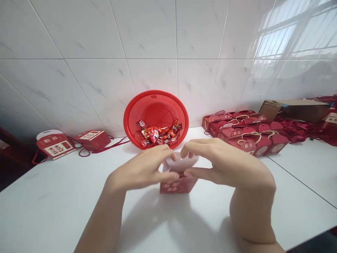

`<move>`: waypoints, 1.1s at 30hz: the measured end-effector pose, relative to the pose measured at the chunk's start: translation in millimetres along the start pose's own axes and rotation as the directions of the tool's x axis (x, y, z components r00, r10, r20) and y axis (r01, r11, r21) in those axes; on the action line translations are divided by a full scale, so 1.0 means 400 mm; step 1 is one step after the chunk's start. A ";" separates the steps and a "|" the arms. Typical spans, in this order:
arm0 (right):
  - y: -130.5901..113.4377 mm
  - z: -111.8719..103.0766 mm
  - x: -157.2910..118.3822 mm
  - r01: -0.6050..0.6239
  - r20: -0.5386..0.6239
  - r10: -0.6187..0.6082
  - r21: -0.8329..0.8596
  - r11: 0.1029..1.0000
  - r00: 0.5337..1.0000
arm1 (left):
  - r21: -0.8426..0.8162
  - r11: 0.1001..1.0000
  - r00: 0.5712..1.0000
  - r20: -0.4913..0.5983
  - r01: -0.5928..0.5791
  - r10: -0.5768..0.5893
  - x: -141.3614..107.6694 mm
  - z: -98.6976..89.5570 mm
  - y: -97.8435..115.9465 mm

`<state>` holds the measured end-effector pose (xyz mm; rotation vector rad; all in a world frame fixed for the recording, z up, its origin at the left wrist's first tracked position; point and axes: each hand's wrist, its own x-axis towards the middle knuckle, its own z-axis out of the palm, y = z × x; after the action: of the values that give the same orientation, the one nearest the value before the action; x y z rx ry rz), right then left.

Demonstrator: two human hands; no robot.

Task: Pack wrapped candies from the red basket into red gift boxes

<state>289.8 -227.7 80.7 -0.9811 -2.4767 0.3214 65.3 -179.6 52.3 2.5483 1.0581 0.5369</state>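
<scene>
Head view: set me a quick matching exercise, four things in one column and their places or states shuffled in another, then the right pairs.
Things
1. red basket
2. wrapped sweets
3. nearest red box
4. rope-handled boxes

Places or states
A. between the left hand and the right hand
B. grouped close together, to the right of the basket in the view
C. tilted, open side facing the camera
D. lying inside the basket

Pairs: 1-C, 2-D, 3-A, 4-B
</scene>
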 end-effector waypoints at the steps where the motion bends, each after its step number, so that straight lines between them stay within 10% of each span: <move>1: 0.005 -0.003 -0.001 -0.028 -0.011 0.028 -0.010 1.000 1.000 | -0.023 0.999 0.999 0.041 0.027 -0.026 0.014 -0.006 -0.014; 9: 0.046 -0.005 -0.008 -0.205 0.026 0.208 -0.085 0.975 0.978 | -0.323 0.938 0.975 0.216 0.125 -0.056 0.059 -0.039 -0.100; 14: 0.048 0.017 0.012 -0.247 0.087 0.253 -0.073 0.966 0.964 | -0.500 0.802 0.945 0.173 0.327 -0.278 0.070 -0.034 -0.190; 23: 0.012 0.085 0.083 -0.280 0.210 0.284 -0.051 0.959 0.936 | 0.071 0.815 0.727 0.413 0.575 -0.549 0.123 0.120 -0.299; 28: 0.037 0.081 0.086 -0.317 0.210 0.325 -0.071 0.946 0.922 | 0.082 0.846 0.781 0.345 0.527 -0.520 0.136 0.170 -0.308; 31: 0.053 0.083 0.088 -0.350 0.231 0.363 -0.098 0.932 0.903 | 0.028 0.850 0.773 0.403 0.525 -0.490 0.136 0.144 -0.312; 33: 0.059 0.086 0.090 -0.361 0.250 0.381 -0.123 0.924 0.890 | -0.003 0.876 0.847 0.257 0.482 -0.465 0.136 0.108 -0.313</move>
<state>263.5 -187.6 53.7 -1.5409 -2.5394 0.5197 45.1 -62.9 -28.4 2.1037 1.4741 0.1097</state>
